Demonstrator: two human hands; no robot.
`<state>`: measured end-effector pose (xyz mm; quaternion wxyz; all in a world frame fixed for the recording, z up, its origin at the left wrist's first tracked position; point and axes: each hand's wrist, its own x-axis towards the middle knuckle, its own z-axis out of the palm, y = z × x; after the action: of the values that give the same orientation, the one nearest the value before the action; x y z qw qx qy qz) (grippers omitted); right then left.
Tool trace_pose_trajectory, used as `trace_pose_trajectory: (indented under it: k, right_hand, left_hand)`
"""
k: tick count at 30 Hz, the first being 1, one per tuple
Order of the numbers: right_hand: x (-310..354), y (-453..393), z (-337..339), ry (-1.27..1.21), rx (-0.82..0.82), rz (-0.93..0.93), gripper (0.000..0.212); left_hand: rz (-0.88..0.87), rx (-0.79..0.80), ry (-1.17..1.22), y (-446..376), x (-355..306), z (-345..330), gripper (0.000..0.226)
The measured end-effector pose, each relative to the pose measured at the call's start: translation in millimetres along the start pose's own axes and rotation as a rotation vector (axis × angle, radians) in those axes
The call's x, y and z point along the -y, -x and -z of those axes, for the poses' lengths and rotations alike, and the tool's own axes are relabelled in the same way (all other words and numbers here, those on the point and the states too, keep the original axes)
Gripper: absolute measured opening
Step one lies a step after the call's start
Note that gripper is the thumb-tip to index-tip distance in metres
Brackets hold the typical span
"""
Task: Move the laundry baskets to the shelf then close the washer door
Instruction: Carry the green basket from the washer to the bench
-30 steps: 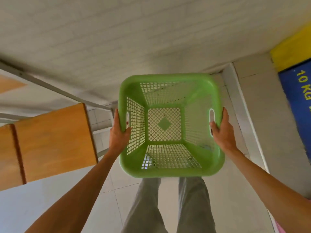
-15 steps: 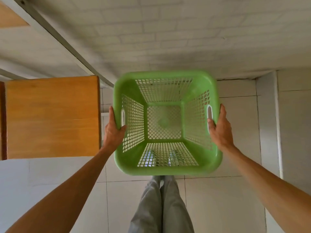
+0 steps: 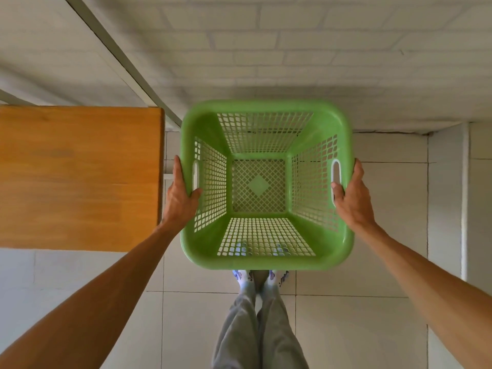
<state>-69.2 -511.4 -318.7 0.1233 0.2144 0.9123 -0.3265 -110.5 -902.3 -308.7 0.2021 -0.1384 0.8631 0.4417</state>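
Laundry basket (image 3: 267, 258), green perforated plastic, was held out in front of the person, seen from straight above, its open mouth facing the camera and nothing inside. It hung in the air over a pale tiled floor (image 3: 359, 328), just right of a wooden shelf board (image 3: 80, 179); the basket's left rim was near the board's right edge, though whether the two touched could not be told from this angle. The left hand (image 3: 181, 198) gripped the basket's left rim beside a slotted handle hole, thumb hooked over the rim to the inside, fingers laid flat along the outer wall. The right hand (image 3: 352, 198) clasped the right rim the same way, thumb pressed inside by the other handle slot, fingers wrapped round the outside. Both forearms reached in bare from the lower corners. A grey metal rail (image 3: 119, 53) ran diagonally from the upper left down behind the board toward the basket. A white painted brick wall (image 3: 319, 49) filled the top of the view. Below the basket stood the person's legs in grey trousers (image 3: 259, 334), feet together, in patterned socks (image 3: 246, 279) partly visible through the basket's near mesh wall. A white vertical panel edge (image 3: 464, 195) stood at the right.
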Motion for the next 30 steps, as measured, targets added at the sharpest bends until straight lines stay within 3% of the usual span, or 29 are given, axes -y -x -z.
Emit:
trace_pose_trajectory:
  k: [17, 22, 30]
  right_hand:
    - [7.9, -6.9, 15.0, -0.009, 0.259, -0.129, 0.087]
    - [17.9, 0.0, 22.3, 0.055, 0.245, -0.135, 0.100]
    - [103.8, 84.2, 111.6, 0.119, 0.165, -0.216, 0.100]
  left_hand:
    - [-0.002, 0.074, -0.176, 2.6, -10.8, 13.6, 0.109]
    - [0.007, 0.112, -0.232, 2.4, -14.5, 26.2, 0.109]
    - [-0.005, 0.175, -0.225, 96.6, -124.3, 74.2, 0.083]
